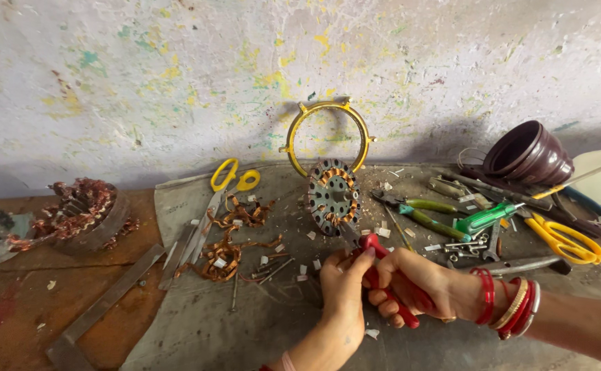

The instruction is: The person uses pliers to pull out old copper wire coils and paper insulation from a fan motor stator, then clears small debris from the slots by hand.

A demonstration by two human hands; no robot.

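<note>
While the right hand (410,285) is wrapping its fingers tight around the red handles of the pliers (383,271), the left hand (341,282) is coming in beside it, thumb and fingers pressing against the handles near the pivot. The plier tip is biting at the lower edge of the stator (334,197), which is standing upright on the tabletop (245,330), with the yellow ring (328,134) propped against the wall behind it. Copper wire scraps (225,240) are lying off to the left, yellow scissors (231,177) beyond them, a green screwdriver (486,218) and 2nd pair of scissors (565,240) to the right.

Risky spot, I'd say: nothing is bracing that stator, both hands are on the pliers, so a hard tug could be tipping it over or skidding it. If the tip is slipping off the winding, the pliers could be jerking back toward the left fingers, and cut copper ends are sharp.
</note>
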